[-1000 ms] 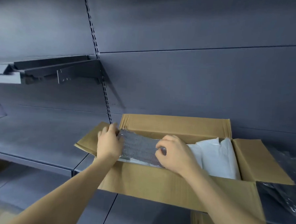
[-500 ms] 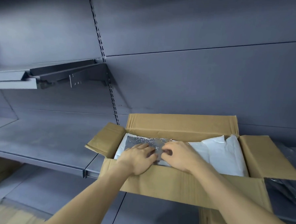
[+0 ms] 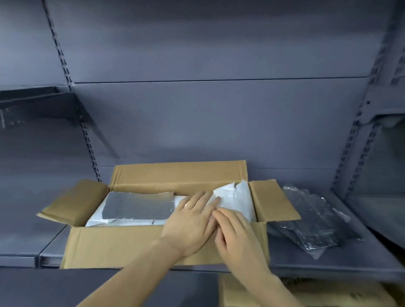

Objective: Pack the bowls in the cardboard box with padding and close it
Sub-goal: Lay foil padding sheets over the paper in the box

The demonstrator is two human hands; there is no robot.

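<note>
Hands (image 3: 213,226) over white padding (image 3: 239,200); bowls hidden.

Dim, cool bluish indoor light falls from above. A bracket (image 3: 34,111) at left throws a soft diagonal shadow on the back panel (image 3: 210,121). Crinkled plastic wrap (image 3: 310,220) shows small glints. The whole view is slightly blurred, and wide-angle distortion bends the shelf uprights (image 3: 362,138) at the edges.

Box (image 3: 126,245) top open, flaps splayed; plastic wrap (image 3: 310,220) crowds shelf (image 3: 331,265) right.
</note>
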